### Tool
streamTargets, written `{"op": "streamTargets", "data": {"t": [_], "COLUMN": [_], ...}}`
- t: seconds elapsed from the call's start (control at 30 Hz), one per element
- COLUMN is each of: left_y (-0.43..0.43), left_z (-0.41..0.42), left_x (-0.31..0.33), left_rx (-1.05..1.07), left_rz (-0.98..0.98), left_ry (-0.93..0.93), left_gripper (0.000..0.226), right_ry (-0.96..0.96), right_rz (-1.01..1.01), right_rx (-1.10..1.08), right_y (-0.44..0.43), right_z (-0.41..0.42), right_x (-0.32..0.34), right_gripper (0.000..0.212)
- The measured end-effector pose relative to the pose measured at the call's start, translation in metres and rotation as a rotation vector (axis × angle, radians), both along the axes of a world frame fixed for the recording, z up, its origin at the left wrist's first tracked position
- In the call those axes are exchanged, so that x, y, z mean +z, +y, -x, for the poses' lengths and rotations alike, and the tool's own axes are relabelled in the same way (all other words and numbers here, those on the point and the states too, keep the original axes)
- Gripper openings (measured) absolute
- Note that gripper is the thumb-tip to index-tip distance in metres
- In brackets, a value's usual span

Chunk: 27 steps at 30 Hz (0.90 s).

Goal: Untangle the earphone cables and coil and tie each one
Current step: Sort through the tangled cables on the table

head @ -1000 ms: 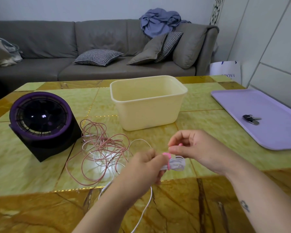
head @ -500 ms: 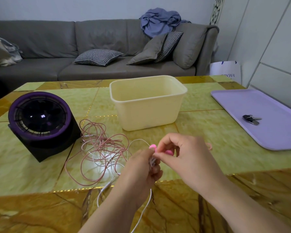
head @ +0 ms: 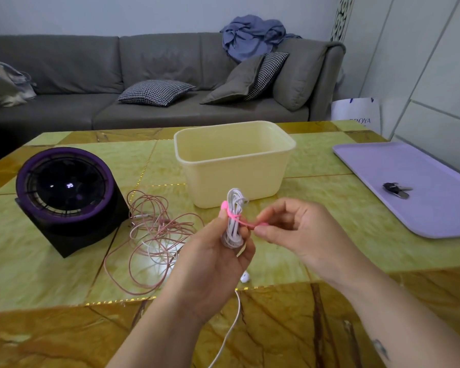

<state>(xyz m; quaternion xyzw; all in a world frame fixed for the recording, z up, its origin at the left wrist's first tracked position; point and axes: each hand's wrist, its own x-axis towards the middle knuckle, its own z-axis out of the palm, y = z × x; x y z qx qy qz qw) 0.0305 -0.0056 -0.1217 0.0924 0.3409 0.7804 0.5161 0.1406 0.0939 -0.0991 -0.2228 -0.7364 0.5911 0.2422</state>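
Tying the white coil (head: 233,208)
Left hand (head: 213,257) is gripping it steady; at three o'clock, right hand (head: 300,232) is pinching the pink tie (head: 245,221) taut

Grey sofa (head: 91,70) against pale wall (head: 144,14); checked cushion (head: 156,92) on seat, blue cloth (head: 250,35) over backrest. White panelled wall (head: 422,75) right. Green-gold marble table (head: 356,235) foreground.

We have one view only, from a wide-angle camera worn on the person's head, facing forward and tilted down over the table (head: 37,274). The left hand (head: 213,258) and right hand (head: 300,232) sit close beneath the lens at lower centre (both forearms enter from the bottom edge). Beyond the table's far edge, our view reaches the sofa (head: 157,57) against the back wall.
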Motion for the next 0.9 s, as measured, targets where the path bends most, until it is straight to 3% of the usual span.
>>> {"op": "streamTargets", "data": {"t": [0.17,0.3,0.47,0.57,0.7,0.77,0.83,0.9], "left_y": [-0.008,-0.009,-0.012,-0.011,-0.01,-0.011,-0.009,-0.006], "left_z": [0.007,0.009,0.01,0.01,0.01,0.01,0.007,0.002], "left_x": [0.002,-0.001,-0.001,-0.004,-0.005,-0.005,-0.002,0.0], "left_rx": [-0.2,-0.424,-0.597,-0.669,-0.675,-0.61,-0.516,-0.383], "left_rz": [-0.013,-0.08,-0.137,-0.167,-0.148,-0.108,-0.045,0.069], "left_ry": [0.077,-0.018,-0.127,-0.178,-0.261,-0.276,-0.187,0.027], "left_gripper": [0.017,0.042,0.015,0.019,0.013,0.026,0.029,0.019], "right_ry": [0.075,0.097,0.118,0.12,0.1,0.089,0.057,0.016], "right_rz": [0.051,-0.026,-0.076,-0.089,-0.15,-0.159,-0.15,-0.156], "right_rx": [0.014,0.071,0.174,0.2,0.182,0.167,0.134,0.061], "right_y": [0.004,0.002,0.001,-0.001,-0.006,-0.007,-0.007,-0.005], "right_z": [-0.003,-0.006,-0.008,-0.009,-0.011,-0.011,-0.011,-0.01], "right_x": [0.001,0.005,0.005,0.007,0.01,0.012,0.013,0.011], "right_gripper": [0.016,0.019,0.01,0.011,0.01,0.012,0.012,0.01]}}
